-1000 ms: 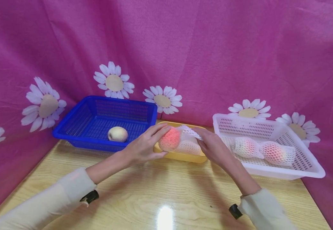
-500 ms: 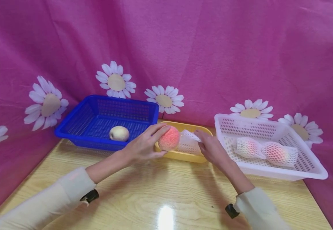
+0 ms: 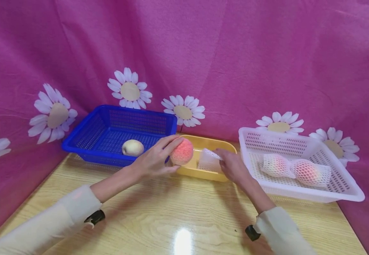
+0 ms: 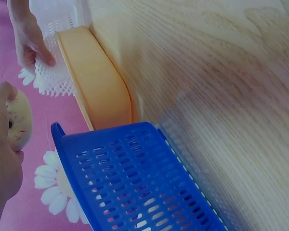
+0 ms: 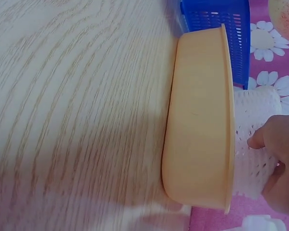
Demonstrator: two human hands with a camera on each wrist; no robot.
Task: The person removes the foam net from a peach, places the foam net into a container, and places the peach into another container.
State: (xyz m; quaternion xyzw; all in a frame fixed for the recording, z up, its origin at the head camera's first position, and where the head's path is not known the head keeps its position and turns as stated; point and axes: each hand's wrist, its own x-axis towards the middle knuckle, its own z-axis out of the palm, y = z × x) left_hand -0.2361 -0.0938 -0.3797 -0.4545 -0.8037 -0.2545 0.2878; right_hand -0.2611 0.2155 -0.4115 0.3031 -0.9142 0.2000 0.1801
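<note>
A pinkish-red peach (image 3: 182, 152) is gripped between the thumb and fingers of my left hand (image 3: 152, 157), above the left end of the yellow tray (image 3: 200, 173). Its pale underside shows in the left wrist view. My right hand (image 3: 234, 165) pinches a white foam net sleeve (image 3: 207, 161) over the right part of that tray. The sleeve hangs limp and see-through, apart from the peach. In the right wrist view, the thumb lies over the mesh (image 5: 250, 159) beside the tray's rim.
At the left stands a blue basket (image 3: 99, 157) with one bare pale fruit (image 3: 132, 147) in it. To the right, a white basket (image 3: 311, 193) holds two net-wrapped fruits (image 3: 310, 172). A pink flowered cloth (image 3: 209, 63) hangs behind the wooden table (image 3: 171, 212).
The peach and the foam net sleeve have come apart. My left hand has moved a little left with the peach; my right hand keeps the sleeve, which has sagged lower over the tray.
</note>
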